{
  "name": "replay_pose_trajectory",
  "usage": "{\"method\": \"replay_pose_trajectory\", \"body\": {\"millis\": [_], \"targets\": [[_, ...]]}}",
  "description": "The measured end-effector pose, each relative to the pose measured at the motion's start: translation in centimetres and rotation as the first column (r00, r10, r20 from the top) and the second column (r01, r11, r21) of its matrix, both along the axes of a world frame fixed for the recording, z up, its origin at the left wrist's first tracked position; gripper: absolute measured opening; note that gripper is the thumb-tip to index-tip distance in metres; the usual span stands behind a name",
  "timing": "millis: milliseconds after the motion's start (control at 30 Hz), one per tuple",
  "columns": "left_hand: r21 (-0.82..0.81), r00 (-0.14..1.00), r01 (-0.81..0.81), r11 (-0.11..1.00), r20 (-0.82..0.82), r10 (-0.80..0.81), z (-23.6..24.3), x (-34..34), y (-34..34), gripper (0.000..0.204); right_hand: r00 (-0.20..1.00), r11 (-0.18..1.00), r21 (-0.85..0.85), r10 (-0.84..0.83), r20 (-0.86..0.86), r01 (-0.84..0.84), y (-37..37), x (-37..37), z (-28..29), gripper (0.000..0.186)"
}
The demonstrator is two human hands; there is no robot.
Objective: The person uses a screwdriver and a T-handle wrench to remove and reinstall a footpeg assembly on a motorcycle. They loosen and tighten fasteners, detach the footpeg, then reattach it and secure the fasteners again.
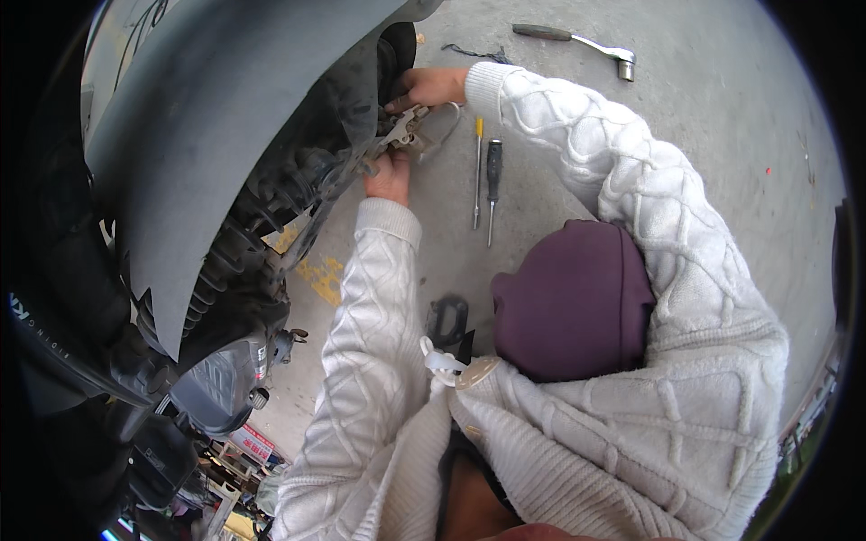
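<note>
A scooter's grey body panel (244, 117) fills the left side, with dark, dirty mechanical parts beneath it. At its far end, a dull metal bracket (404, 132) with a thin curved loop sticks out. My left hand (390, 178) is closed on the near side of this bracket, its fingertips partly hidden by metal. My right hand (435, 88) comes in from the far right, with thumb and fingers closed at the bracket's far end, beside a black part (397, 56). What those fingers pinch is hidden.
On the concrete floor lie a yellow-handled screwdriver (479, 171), a black-handled screwdriver (492, 185), a ratchet wrench with socket (586, 45) and a dark strap (478, 51). My purple-clad knee (573, 302) is between my arms. A coil spring (206, 288) shows under the panel.
</note>
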State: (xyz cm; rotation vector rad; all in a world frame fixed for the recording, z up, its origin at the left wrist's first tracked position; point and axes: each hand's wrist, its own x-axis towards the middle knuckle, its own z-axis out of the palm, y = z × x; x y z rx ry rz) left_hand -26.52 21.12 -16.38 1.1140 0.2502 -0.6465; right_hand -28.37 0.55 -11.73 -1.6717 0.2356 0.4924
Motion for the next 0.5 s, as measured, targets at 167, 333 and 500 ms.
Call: {"method": "replay_pose_trajectory", "body": {"millis": [167, 333, 500], "targets": [[-0.146, 0.973, -0.194, 0.97, -0.156, 0.171, 0.82, -0.16, -1.0, 0.029, 0.938, 0.892, -0.375, 0.32, 0.131, -0.252, -0.51, 1.03, 0.53, 0.055], [-0.046, 0.994, -0.109, 0.993, -0.037, 0.107, 0.74, -0.45, -0.64, 0.029, 0.985, 0.985, -0.046, 0.166, -0.052, -0.168, -0.73, 0.47, 0.83, 0.057], [-0.133, 0.981, -0.169, 0.977, -0.117, 0.153, 0.2, 0.03, -0.77, 0.027, 0.932, 0.91, -0.326, 0.322, 0.165, -0.257, -0.72, 0.53, 0.98, 0.054]]}}
